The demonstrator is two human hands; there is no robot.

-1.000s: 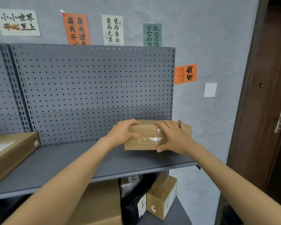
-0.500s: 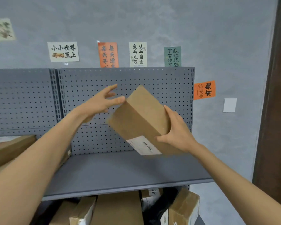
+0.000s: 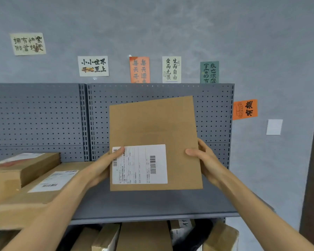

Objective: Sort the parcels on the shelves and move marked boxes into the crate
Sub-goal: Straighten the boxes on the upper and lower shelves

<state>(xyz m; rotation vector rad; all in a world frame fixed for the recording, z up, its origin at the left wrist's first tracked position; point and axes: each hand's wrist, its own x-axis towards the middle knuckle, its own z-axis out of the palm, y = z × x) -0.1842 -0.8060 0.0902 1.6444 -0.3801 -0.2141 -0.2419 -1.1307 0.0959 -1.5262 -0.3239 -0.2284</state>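
Lifted the box [image 3: 152, 127] off the shelf [image 3: 152, 205] and flipped it; the label [image 3: 139, 163] now faces me, centre frame. My left hand [image 3: 103, 167] and right hand [image 3: 205, 158] grip its side edges, thumbs on front. I can check for a mark; crate not in view.

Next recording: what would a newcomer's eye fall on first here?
The cardboard box held upright mid-frame before the pegboard, its white shipping label facing the camera, the left hand gripping its left edge and the right hand its right. Next, the hand-lettered paper signs on the grey wall above, and two labelled parcels stacked at the left end of the shelf.
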